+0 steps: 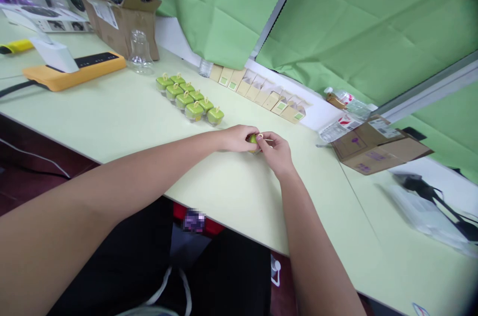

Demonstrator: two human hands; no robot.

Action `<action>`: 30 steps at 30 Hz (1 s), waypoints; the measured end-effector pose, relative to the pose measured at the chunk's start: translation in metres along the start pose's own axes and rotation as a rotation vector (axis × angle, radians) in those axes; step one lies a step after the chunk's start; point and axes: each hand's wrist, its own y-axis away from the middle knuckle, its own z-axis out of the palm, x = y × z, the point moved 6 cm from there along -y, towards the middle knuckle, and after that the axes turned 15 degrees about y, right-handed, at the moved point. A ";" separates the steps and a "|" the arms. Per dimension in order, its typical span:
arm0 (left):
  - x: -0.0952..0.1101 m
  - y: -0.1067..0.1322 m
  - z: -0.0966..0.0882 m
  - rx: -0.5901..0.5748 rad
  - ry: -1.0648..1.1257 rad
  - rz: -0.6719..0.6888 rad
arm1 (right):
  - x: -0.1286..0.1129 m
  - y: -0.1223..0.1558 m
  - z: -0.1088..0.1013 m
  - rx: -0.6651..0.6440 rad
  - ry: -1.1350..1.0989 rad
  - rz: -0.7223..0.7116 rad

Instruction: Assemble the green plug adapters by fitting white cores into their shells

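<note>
One green-lidded jar (252, 139) is held just at the table (239, 181), partly hidden by both hands. Its left side is gripped by the left hand (236, 138), thumb and fingers curled nearly closed. Its lid is pinched near the loop (260, 135) by thumb and fingertip of the right hand (279, 153), other fingers bent. Nine similar jars (193, 110) are grouped to the left; small cardboard boxes (255, 91) are lined up behind.

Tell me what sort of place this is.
Probably a small workroom or workshop: the long table holds matching green-lidded containers grouped in rows, a line of small cartons along its back, and an orange power strip with a white plug in it.
</note>
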 end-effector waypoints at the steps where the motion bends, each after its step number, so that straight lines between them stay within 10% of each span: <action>1: 0.000 0.000 0.000 0.000 0.001 -0.003 | 0.000 0.000 0.000 -0.003 0.001 0.005; 30: 0.000 -0.001 0.000 0.006 -0.016 0.001 | 0.003 -0.001 0.002 -0.007 -0.001 -0.008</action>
